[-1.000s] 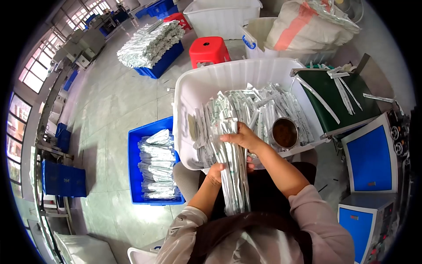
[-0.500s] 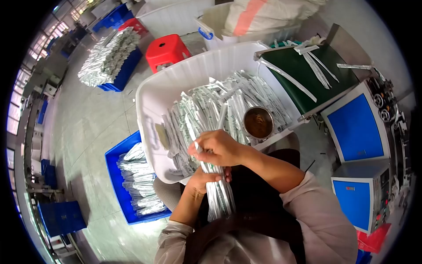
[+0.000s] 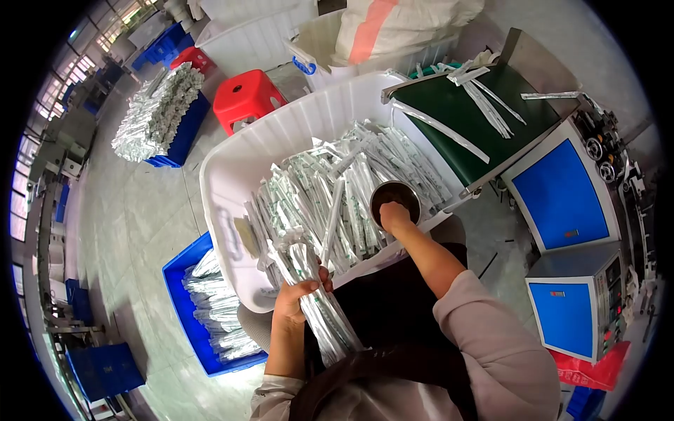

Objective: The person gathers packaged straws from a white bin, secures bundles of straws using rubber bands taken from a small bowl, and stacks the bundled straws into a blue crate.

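Note:
My left hand (image 3: 292,302) is wrapped round a bundle of long, thin silver-white packets (image 3: 324,323) with green print, which slants from the white tub (image 3: 219,189) down to my lap. At the tub's near right side, my right hand (image 3: 394,216) reaches into a round metal bowl (image 3: 414,198). Its fingers look curled together, with the tips hidden inside; I cannot make out what they hold. The bowl rests on many loose packets (image 3: 316,189) of the same kind, heaped in the tub.
A blue crate (image 3: 175,298) of packets stands left of the tub, and another heaped crate (image 3: 189,126) further off. Beside a red stool (image 3: 246,98) are white bins. On the right, a green conveyor belt (image 3: 449,133) with a few packets overhangs the tub, near blue-panelled machine cabinets (image 3: 562,196).
My right hand has left the top of the bundle and moved right into the metal bowl. The left hand keeps hold of the bundle, which tilts more leftward. The view has shifted slightly.

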`<state>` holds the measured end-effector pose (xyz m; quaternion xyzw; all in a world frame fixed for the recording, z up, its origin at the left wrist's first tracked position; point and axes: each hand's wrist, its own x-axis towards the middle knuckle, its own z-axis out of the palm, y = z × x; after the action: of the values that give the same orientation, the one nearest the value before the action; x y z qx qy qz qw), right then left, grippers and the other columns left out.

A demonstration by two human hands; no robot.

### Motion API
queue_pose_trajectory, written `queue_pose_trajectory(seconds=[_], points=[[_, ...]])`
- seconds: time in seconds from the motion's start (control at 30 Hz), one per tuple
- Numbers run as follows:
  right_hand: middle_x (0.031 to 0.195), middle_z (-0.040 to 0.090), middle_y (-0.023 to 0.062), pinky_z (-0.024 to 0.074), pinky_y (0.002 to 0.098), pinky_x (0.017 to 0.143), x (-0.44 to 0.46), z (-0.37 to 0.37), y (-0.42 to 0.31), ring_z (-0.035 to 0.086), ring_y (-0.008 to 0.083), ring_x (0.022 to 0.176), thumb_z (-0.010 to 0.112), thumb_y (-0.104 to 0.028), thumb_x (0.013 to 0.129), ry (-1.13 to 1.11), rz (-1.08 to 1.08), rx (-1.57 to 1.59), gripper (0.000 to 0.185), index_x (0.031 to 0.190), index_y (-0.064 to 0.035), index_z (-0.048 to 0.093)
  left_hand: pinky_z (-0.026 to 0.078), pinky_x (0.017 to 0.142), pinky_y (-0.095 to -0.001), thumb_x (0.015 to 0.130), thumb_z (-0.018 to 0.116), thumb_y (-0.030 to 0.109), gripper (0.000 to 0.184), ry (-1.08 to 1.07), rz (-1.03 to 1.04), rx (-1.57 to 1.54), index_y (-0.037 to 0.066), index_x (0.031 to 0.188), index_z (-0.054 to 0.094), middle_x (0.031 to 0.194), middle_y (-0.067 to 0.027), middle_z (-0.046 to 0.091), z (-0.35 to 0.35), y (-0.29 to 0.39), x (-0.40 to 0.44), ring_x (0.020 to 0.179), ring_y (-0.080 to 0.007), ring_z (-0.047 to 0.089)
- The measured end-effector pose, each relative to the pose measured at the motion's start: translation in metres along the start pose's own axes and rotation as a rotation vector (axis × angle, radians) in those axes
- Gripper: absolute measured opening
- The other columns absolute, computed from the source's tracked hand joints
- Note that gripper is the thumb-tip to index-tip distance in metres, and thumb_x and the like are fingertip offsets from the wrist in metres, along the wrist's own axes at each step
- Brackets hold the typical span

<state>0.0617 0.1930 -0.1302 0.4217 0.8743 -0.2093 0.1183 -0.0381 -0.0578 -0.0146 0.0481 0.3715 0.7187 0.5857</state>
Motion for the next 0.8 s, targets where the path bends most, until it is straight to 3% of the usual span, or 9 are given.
queue_pose_trajectory(seconds=[0.33, 0.47, 0.53, 0.57, 0.6, 0.63, 0.67, 0.73, 0.8], points=[[0.077, 0.063, 0.0174, 0.0501, 0.0398, 0.065, -0.012, -0.003, 0.001, 0.062, 0.0307, 0.076, 0.054, -0.010, 0.067, 0.083, -0.049, -0.035, 0.016, 0.075, -0.0035, 0.066, 0.048, 0.061, -0.0354, 0.060, 0.055, 0.003, 0.047, 0.061, 0.139, 0.018, 0.000, 0.106, 0.044, 0.079, -0.0127, 0.054, 0.018, 0.009, 0.004, 0.068, -0.0256, 0.056], [0.079, 0.062, 0.0167, 0.0491, 0.0410, 0.060, -0.028, -0.033, -0.008, 0.061, 0.0301, 0.078, 0.052, -0.005, 0.070, 0.056, -0.115, -0.050, 0.014, 0.074, -0.0049, 0.065, 0.048, 0.057, -0.0346, 0.059, 0.054, 0.002, 0.050, 0.149, 0.191, 0.135, 0.000, 0.109, 0.043, 0.078, -0.0126, 0.054, 0.027, 0.007, 0.001, 0.066, -0.0246, 0.056], [0.078, 0.061, 0.0184, 0.0486, 0.0401, 0.060, -0.022, -0.016, -0.014, 0.060, 0.0315, 0.074, 0.053, -0.005, 0.070, 0.356, -0.210, 0.142, 0.012, 0.076, -0.0030, 0.063, 0.049, 0.056, -0.0347, 0.060, 0.055, 0.003, 0.053, 0.130, 0.204, 0.177, -0.002, 0.110, 0.042, 0.078, -0.0130, 0.054, 0.032, 0.003, 0.002, 0.066, -0.0241, 0.056], [0.078, 0.060, 0.0178, 0.0482, 0.0380, 0.062, -0.040, -0.022, -0.032, 0.060, 0.0323, 0.072, 0.056, -0.006, 0.069, 0.538, -0.276, 0.500, 0.014, 0.081, -0.0026, 0.062, 0.048, 0.058, -0.0343, 0.060, 0.055, 0.004, 0.056, 0.106, 0.187, 0.206, 0.000, 0.114, 0.040, 0.077, -0.0114, 0.054, 0.038, 0.001, 0.004, 0.064, -0.0231, 0.055], [0.073, 0.062, 0.0104, 0.0463, 0.0312, 0.059, -0.064, -0.037, -0.052, 0.061, 0.0190, 0.064, 0.059, -0.006, 0.067, 0.438, -0.340, 0.759, 0.020, 0.087, -0.0069, 0.062, 0.048, 0.060, -0.0339, 0.061, 0.055, 0.006, 0.059, 0.090, 0.168, 0.231, 0.002, 0.118, 0.039, 0.076, -0.0098, 0.054, 0.041, -0.002, 0.004, 0.063, -0.0222, 0.054], [0.069, 0.061, 0.0100, 0.0449, 0.0294, 0.057, -0.081, -0.040, -0.069, 0.059, 0.0156, 0.062, 0.061, -0.005, 0.067, 0.416, -0.535, 0.901, 0.025, 0.091, -0.0068, 0.059, 0.049, 0.058, -0.0334, 0.060, 0.056, 0.006, 0.060, 0.119, 0.156, 0.248, 0.002, 0.117, 0.040, 0.073, -0.0094, 0.054, 0.035, -0.006, 0.011, 0.062, -0.0220, 0.055], [0.071, 0.059, 0.0152, 0.0455, 0.0381, 0.060, -0.116, -0.072, -0.081, 0.058, 0.0326, 0.068, 0.057, -0.003, 0.069, 0.195, -0.627, 1.047, 0.014, 0.082, -0.0028, 0.057, 0.049, 0.058, -0.0329, 0.059, 0.057, 0.006, 0.057, 0.201, 0.093, 0.266, 0.003, 0.114, 0.042, 0.073, -0.0098, 0.055, 0.029, -0.007, 0.015, 0.061, -0.0219, 0.055], [0.069, 0.058, 0.0151, 0.0446, 0.0392, 0.058, -0.128, -0.072, -0.092, 0.057, 0.0332, 0.066, 0.057, -0.003, 0.068, 0.523, -0.675, 0.792, 0.020, 0.088, -0.0023, 0.053, 0.046, 0.057, -0.0357, 0.058, 0.057, 0.007, 0.054, 0.161, 0.171, 0.334, 0.004, 0.110, 0.044, 0.069, -0.0104, 0.053, 0.028, -0.011, 0.022, 0.060, -0.0230, 0.054], [0.070, 0.057, 0.0160, 0.0438, 0.0402, 0.057, -0.128, -0.075, -0.089, 0.057, 0.0339, 0.066, 0.056, -0.002, 0.068, 0.447, -0.700, 0.732, 0.031, 0.098, -0.0017, 0.049, 0.040, 0.067, -0.0346, 0.060, 0.059, 0.013, 0.044, 0.169, 0.133, 0.359, 0.003, 0.102, 0.050, 0.078, -0.0103, 0.055, 0.029, -0.008, 0.021, 0.071, -0.0224, 0.051]])
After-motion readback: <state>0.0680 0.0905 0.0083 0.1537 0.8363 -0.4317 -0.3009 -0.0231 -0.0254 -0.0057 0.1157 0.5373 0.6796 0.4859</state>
